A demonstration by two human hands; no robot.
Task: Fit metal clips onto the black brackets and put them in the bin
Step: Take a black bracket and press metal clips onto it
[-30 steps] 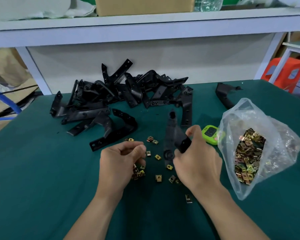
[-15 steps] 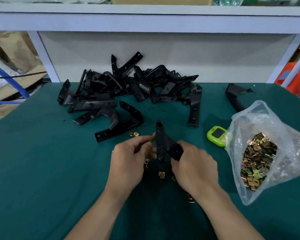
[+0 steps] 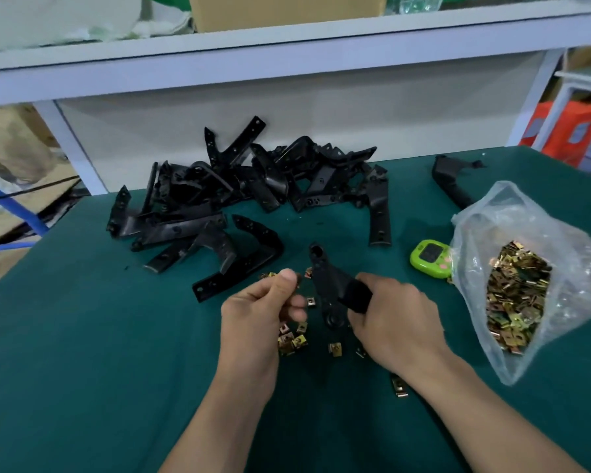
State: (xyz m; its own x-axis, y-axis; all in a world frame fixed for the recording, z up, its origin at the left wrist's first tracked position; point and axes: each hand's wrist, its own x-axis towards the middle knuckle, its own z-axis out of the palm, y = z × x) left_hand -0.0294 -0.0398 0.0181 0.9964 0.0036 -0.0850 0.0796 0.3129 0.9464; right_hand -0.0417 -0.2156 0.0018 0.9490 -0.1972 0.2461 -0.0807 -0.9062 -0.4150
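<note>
My right hand (image 3: 394,319) grips a black bracket (image 3: 326,285) upright over the green table, its holed tip pointing away from me. My left hand (image 3: 260,308) is just left of it, thumb and fingers pinched together on a small metal clip (image 3: 298,277) that barely shows. Several loose brass-coloured clips (image 3: 292,339) lie on the table under and between my hands. A pile of black brackets (image 3: 246,186) sits behind them. No bin is in view.
A clear plastic bag (image 3: 526,240) full of clips lies at the right, with a green timer (image 3: 430,254) beside it. One lone bracket (image 3: 452,179) lies at the back right. A white shelf (image 3: 287,52) runs above the table's far edge.
My left hand has risen off the scattered clips and come up beside the bracket, fingers pinched. My right hand turned the bracket and drew it closer.
</note>
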